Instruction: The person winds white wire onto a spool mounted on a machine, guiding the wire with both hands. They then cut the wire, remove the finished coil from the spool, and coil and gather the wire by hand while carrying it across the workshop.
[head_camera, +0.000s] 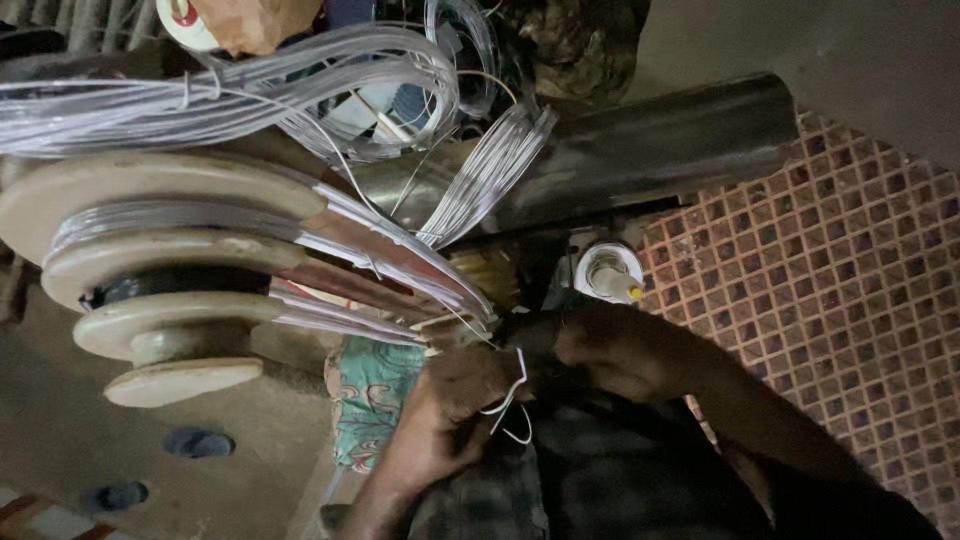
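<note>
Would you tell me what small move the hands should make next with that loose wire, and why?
Probably draw the loose wire end snug with the left hand: it loops slack between both hands, while the strands from the stepped spool run taut toward the right hand. The grip itself is too dark to judge.

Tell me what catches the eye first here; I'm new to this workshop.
The stepped stack of pale discs at left, wound with thin silvery wire. Loose wire loops arch above it. Lower centre, the left hand and right hand meet over a small wire end.
</note>
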